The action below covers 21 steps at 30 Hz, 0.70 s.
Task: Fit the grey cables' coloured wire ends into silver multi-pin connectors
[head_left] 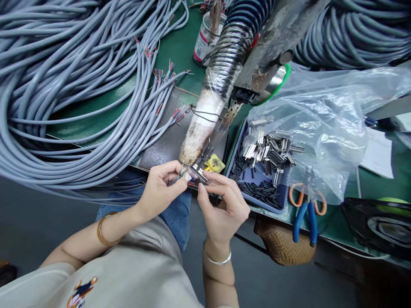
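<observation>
My left hand (162, 190) is closed in a pinch on thin coloured wires (183, 173), one of them green. Between finger and thumb, my right hand (224, 203) grips a small metal multi-pin connector (199, 173). The wire ends lie close against the connector; whether they are joined to it I cannot tell. Just above hangs a soldering iron (231, 112) pointing down towards the connector, its tip partly unclear. A yellow sponge (214, 164) lies right behind my right fingers.
Bundled grey cables (80, 158) with stripped ends cover the left. A film-wrapped hose (208, 102) comes down above my hands. To the right are a blue tray (279, 205) of black sleeves, loose connectors (272, 152) by a plastic bag (321, 128), pliers (306, 218) and scissors (295, 194).
</observation>
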### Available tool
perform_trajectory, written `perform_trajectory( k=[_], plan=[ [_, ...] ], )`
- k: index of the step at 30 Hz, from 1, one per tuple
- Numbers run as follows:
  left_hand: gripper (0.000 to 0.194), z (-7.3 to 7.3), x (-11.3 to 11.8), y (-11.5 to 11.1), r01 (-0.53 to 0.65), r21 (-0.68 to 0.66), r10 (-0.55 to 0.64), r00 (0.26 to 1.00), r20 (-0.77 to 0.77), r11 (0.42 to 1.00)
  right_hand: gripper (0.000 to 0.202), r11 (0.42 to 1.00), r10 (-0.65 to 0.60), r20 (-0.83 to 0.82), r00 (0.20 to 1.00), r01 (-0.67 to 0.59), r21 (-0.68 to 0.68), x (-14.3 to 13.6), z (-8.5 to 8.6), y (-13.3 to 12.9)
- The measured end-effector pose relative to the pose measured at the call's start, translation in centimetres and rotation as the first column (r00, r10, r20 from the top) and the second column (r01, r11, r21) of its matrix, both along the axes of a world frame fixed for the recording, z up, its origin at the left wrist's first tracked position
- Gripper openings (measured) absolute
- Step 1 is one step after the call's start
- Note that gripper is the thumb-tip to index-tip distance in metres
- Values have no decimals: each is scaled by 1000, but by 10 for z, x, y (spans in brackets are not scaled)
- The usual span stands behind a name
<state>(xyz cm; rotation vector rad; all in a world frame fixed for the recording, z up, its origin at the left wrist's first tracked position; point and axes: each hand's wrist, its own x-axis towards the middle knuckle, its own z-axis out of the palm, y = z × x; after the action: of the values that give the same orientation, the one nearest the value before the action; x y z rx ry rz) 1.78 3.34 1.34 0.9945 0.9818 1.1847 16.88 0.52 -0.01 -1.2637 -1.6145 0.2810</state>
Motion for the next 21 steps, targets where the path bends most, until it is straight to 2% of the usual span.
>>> perform_trajectory(
  k=[12,21],
  plan=[
    [12,-5,0,-6,-35,26,36,999,-7,999,16,1000,0,-26,1000,-1,-18,-2,-2,0],
    [25,-12,4,-7,-78,95,95,977,-192,992,15,999,-30,23,999,29,40,-4,-5,1]
  ],
)
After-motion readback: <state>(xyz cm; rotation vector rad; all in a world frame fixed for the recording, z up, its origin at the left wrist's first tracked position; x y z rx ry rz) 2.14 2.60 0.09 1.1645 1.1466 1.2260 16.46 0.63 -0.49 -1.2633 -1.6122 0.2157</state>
